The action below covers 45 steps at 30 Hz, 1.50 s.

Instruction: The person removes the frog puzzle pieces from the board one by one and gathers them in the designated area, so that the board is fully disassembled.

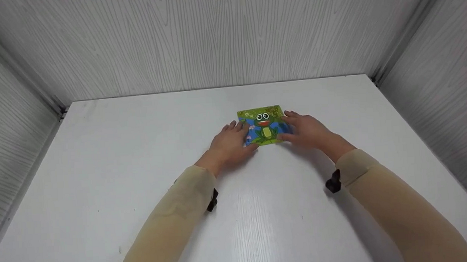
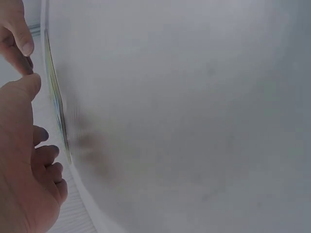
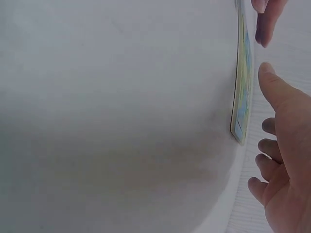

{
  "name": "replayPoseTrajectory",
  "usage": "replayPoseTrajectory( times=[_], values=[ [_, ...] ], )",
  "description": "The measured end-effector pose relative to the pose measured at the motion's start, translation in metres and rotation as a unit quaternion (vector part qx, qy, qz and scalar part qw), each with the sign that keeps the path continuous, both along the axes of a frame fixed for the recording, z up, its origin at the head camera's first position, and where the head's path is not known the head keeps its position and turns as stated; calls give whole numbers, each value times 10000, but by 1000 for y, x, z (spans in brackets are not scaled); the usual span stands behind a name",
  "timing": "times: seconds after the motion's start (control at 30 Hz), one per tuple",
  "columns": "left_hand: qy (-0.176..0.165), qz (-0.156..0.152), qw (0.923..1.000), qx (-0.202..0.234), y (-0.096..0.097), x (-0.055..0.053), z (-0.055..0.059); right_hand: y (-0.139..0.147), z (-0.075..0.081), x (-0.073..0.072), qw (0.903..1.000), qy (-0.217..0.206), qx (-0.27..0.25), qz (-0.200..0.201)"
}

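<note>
Grip is loose at both hands: the left hand (image 1: 230,145) and right hand (image 1: 307,130) have relaxed, unclenched fingers over the side edges of the frog board (image 1: 266,131); contact cannot be confirmed. The board lies just right of frame centre on the table (image 1: 99,154). Light, even pressure from both sides should keep it square.

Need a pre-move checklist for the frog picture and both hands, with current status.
1. Frog picture face up: ok.
2. Frog's head toward the far side of the white table: ok.
3. Left hand at the picture's left edge: ok, its fingers overlap that edge in the head view.
4. Right hand at the right edge: ok, likewise.
5. Firm contact by both hands: cannot tell.
6. Whole picture uncovered: not ok, fingers hide parts of both sides.
</note>
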<state>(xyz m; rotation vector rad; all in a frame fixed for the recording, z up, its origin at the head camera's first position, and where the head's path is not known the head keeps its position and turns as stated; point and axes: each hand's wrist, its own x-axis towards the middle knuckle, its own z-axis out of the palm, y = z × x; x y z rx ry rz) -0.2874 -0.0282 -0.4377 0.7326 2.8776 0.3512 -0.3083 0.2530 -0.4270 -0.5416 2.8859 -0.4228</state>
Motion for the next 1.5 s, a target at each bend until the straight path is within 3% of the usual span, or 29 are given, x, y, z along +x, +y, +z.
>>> replayPoseTrajectory(
  times=[0.27,0.5,0.63,1.1,1.5],
  values=[
    [-155,43,9998,81,0,-3,1,-1,-3,3,9994,-126,-313,28],
    [-122,-162,9996,-221,4,-4,8,-2,2,7,9987,-291,-295,-307],
    [-106,-210,9991,-361,1,-2,12,-6,3,11,9991,-205,-250,-267],
    [-85,-335,9988,-349,-19,24,8,-25,-1,43,9997,63,223,33],
    [-262,-312,9977,-549,-34,43,4,-39,-12,62,9985,309,283,352]
  ],
)
